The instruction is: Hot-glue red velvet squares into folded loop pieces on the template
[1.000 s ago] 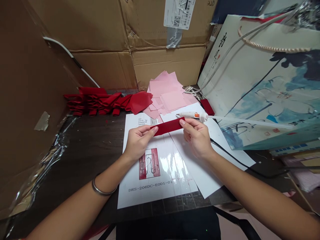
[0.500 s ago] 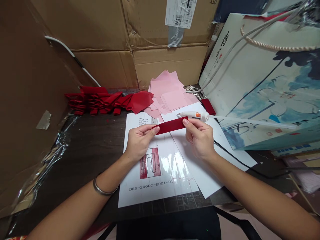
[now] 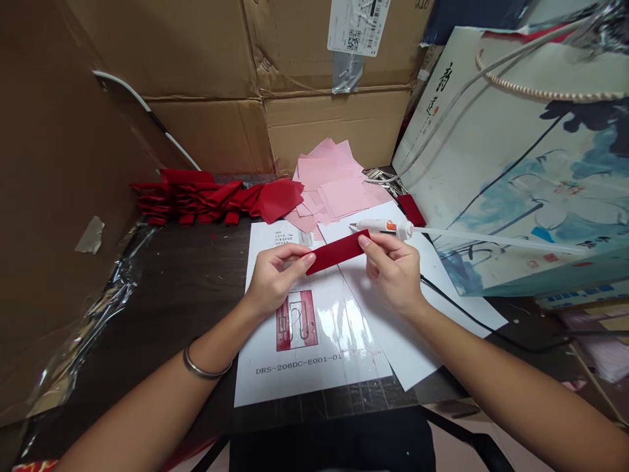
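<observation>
A flat dark red strip (image 3: 338, 253) is stretched between my two hands above the white paper sheets. My left hand (image 3: 278, 275) pinches its left end between thumb and fingers. The right end is pinched by my right hand (image 3: 396, 269). Just behind the strip a white glue gun (image 3: 386, 227) lies on the paper, with a long clear stick out of its back. Under my hands is a printed sheet (image 3: 314, 387) with a red and white picture and the text DRS-206DC-E001-01.
Folded red pieces (image 3: 196, 196) lie in a row at the back left. Pink squares (image 3: 344, 196) are piled beside them, near metal clips (image 3: 386, 178). Cardboard (image 3: 196, 46) walls the back and left; a large patterned bag (image 3: 515, 164) stands right. A black cable (image 3: 457, 304) crosses the right side.
The left end of the red strip has dropped slightly, so the strip tilts more. The fingers of my left hand have shifted a little at that end.
</observation>
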Action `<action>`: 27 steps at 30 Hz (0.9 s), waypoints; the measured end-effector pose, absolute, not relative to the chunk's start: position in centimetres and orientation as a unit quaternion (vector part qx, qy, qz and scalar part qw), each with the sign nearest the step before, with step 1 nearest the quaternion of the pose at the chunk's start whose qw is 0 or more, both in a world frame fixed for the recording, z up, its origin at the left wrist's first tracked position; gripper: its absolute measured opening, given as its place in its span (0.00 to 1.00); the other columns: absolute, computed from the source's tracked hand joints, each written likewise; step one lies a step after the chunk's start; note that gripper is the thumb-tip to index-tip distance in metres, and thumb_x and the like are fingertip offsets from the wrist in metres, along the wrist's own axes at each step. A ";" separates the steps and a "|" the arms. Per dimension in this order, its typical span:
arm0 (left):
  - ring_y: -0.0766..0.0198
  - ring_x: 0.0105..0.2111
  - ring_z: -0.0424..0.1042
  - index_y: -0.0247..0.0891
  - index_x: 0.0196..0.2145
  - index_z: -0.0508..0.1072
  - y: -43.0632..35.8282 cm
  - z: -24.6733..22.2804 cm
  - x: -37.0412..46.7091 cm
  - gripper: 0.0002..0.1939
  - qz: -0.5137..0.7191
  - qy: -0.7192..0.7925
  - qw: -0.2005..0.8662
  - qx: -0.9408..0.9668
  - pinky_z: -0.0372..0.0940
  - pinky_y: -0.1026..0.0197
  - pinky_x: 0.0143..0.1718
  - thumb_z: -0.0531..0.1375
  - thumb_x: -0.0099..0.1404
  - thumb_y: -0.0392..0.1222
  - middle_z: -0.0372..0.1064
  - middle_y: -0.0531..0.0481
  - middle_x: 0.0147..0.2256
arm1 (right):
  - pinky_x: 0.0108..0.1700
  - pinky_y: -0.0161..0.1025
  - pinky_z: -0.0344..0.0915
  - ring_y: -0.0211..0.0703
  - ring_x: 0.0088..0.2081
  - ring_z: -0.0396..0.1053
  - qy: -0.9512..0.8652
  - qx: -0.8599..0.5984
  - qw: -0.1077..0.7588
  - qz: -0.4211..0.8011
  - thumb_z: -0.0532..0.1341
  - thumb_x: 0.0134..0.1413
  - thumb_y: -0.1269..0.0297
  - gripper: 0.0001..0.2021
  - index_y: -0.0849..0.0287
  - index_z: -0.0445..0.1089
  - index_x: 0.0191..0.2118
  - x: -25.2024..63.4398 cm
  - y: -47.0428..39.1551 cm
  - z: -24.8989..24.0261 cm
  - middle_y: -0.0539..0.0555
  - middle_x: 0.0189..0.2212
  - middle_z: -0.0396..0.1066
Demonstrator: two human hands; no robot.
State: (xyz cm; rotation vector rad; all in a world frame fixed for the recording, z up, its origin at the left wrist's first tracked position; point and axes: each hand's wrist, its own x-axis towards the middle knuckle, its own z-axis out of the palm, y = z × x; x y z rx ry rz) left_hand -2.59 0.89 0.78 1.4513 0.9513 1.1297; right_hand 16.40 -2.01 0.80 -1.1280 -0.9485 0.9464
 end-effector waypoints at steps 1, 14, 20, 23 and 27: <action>0.61 0.32 0.75 0.36 0.34 0.80 0.8 0.8 -2.6 0.12 0.454 0.384 0.521 0.612 0.69 0.62 0.34 0.67 0.57 0.47 0.78 0.46 0.32 | 0.19 0.37 0.50 0.33 0.16 0.49 -0.426 -0.493 0.634 0.416 0.68 0.50 0.58 0.06 0.55 0.76 0.30 16.4 -2.1 0.8 0.43 0.13 0.54; 0.65 0.28 0.70 0.36 0.36 0.81 0.7 0.3 -2.5 0.12 0.348 0.398 0.496 0.689 0.64 0.64 0.28 0.61 0.65 0.46 0.76 0.48 0.30 | 0.23 0.37 0.58 0.39 0.23 0.62 -0.472 -0.490 0.572 0.459 0.66 0.53 0.56 0.08 0.54 0.79 0.32 16.7 -2.1 0.8 0.46 0.14 0.56; 0.61 0.35 0.75 0.35 0.36 0.81 0.8 0.4 -2.4 0.13 0.352 0.396 0.521 0.669 0.69 0.60 0.37 0.60 0.66 0.46 0.78 0.45 0.35 | 0.18 0.36 0.48 0.32 0.16 0.49 -0.455 -0.490 0.576 0.469 0.66 0.53 0.54 0.11 0.55 0.78 0.35 16.7 -2.0 0.8 0.43 0.12 0.53; 0.60 0.35 0.76 0.35 0.36 0.82 0.7 0.6 -2.3 0.12 0.373 0.397 0.533 0.648 0.70 0.59 0.39 0.60 0.65 0.45 0.79 0.45 0.34 | 0.16 0.35 0.44 0.31 0.14 0.46 -0.434 -0.482 0.561 0.514 0.67 0.51 0.51 0.16 0.55 0.76 0.43 16.8 -2.0 1.0 0.42 0.13 0.54; 0.61 0.35 0.76 0.36 0.38 0.81 0.7 0.6 -2.3 0.13 0.380 0.400 0.524 0.649 0.70 0.59 0.39 0.60 0.66 0.46 0.79 0.45 0.35 | 0.15 0.34 0.44 0.29 0.14 0.46 -0.450 -0.481 0.543 0.521 0.67 0.52 0.53 0.13 0.56 0.77 0.38 16.8 -2.0 1.2 0.44 0.14 0.61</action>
